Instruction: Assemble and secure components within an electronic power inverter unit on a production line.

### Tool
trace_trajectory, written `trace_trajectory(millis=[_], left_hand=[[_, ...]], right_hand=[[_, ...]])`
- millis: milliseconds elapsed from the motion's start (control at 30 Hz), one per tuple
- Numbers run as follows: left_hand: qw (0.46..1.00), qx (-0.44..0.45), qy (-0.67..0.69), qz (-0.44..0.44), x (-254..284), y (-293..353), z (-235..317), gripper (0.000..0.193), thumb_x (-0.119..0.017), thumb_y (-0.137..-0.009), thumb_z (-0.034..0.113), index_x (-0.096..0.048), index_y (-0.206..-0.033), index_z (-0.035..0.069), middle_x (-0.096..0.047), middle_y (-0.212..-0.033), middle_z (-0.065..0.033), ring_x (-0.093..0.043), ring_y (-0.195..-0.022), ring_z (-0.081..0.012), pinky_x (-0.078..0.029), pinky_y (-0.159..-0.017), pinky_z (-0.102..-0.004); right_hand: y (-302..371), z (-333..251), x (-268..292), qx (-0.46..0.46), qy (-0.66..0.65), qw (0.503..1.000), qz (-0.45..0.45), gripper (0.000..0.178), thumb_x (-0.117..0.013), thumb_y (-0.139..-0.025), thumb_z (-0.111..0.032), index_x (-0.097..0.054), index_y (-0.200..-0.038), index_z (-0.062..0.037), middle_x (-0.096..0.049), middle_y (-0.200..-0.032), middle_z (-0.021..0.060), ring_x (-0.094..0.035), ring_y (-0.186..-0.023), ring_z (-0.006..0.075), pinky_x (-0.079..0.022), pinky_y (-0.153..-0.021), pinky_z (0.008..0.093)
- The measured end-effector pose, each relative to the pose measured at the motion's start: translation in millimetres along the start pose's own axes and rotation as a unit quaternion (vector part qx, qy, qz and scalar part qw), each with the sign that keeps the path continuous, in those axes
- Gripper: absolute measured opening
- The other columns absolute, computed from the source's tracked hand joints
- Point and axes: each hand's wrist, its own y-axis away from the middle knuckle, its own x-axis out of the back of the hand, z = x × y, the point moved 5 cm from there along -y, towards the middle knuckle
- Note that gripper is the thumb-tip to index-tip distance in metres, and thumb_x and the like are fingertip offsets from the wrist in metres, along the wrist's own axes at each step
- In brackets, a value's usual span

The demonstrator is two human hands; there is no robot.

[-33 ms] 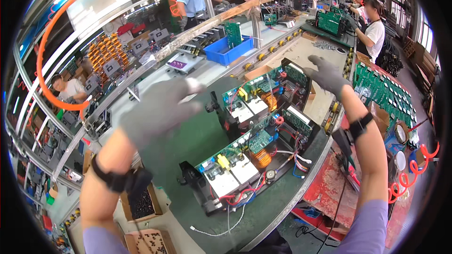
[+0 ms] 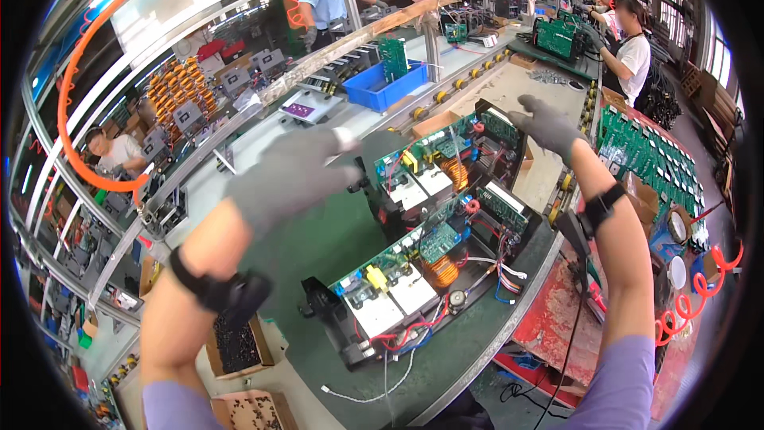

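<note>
Two open electronic chassis lie side by side on the green bench mat (image 2: 318,231). The far chassis (image 2: 430,179) and the near chassis (image 2: 398,299) each carry a green circuit board, white blocks and an orange-wound coil. My left hand (image 2: 290,175), gloved in grey with a white fingertip, hovers by the left end of the far chassis. It is slightly blurred, its thumb and fingers spread. At that chassis's right end, my gloved right hand (image 2: 551,126) has its fingers apart close to the black end panel; whether they touch it I cannot tell. Loose wires (image 2: 497,275) hang from the near chassis.
Behind the mat stands a blue bin (image 2: 387,87) holding a circuit board. Boxes of small parts (image 2: 237,346) sit at lower left. Many green boards (image 2: 649,167) lie at right, near a coiled red hose (image 2: 700,287). Co-workers stand at far right (image 2: 630,56) and beyond the frame rails (image 2: 325,8).
My left hand has shifted right, closer to the left end of the far chassis. My right hand has moved slightly left toward the end panel. Both chassis stay about where they were.
</note>
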Motion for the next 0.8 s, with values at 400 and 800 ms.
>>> trace_trajectory(millis=[400, 800], left_hand=[[0.980, -0.022, -0.093, -0.176, -64, -120, 51, 0.049, -0.058, -0.086, 0.042, -0.065, -0.110, -0.001, -0.070, -0.098, -0.0211, -0.067, -0.091, -0.0358, -0.050, -0.085, -0.0450], [0.992, 0.021, -0.008, -0.126, -103, -97, 25, 0.034, -0.061, -0.090, 0.027, -0.062, -0.111, 0.001, -0.068, -0.100, -0.0216, -0.066, -0.094, -0.0345, -0.051, -0.083, -0.0439]], right_hand=[[19, -39, -37, 0.002, -0.088, 0.989, -0.122, 0.043, -0.061, -0.087, -0.039, -0.068, -0.115, -0.0063, -0.071, -0.089, 0.0185, -0.069, -0.078, 0.0308, -0.054, -0.075, 0.0397], [67, -109, -39, 0.018, -0.182, 0.967, -0.175, 0.033, -0.064, -0.087, -0.034, -0.070, -0.103, -0.0057, -0.070, -0.089, 0.0206, -0.069, -0.086, 0.0337, -0.053, -0.079, 0.0421]])
